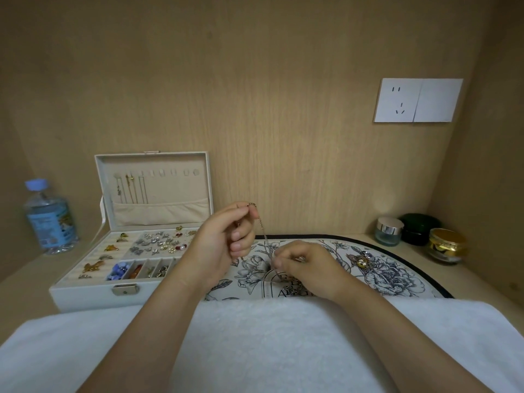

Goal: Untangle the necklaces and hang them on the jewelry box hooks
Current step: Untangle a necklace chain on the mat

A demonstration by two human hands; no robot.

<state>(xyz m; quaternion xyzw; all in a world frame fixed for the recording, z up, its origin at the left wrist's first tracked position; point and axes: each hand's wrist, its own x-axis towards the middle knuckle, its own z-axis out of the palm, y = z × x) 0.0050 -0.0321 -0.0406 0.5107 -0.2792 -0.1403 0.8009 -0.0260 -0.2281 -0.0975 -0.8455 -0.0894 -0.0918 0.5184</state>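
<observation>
My left hand [224,239] pinches the necklace [263,233] top, fingers curled tight. The chain drops to my right hand [304,265], pinching it too. Untangling step, I reckon. Next: free hooks [173,173], up-left of this grip.

Pale wood grain on wall [255,80]. White socket [416,100]. Off-white box [85,299], beige lining [170,191], brass-coloured clasp [124,289]. Gold chains [133,188] in lid. Blue beads [119,270], amber charms [93,266], silver and red studs [158,243] in tray. Pale gold necklace [263,234]. Cream mat [397,279] with grey-blue flower print and black edging. White towel [269,350]. Clear bottle [61,246], blue cap [36,184], blue label [48,225]. Clear jar [387,238] with silver top; dark green jar [419,228]; gold jar [446,246].
</observation>
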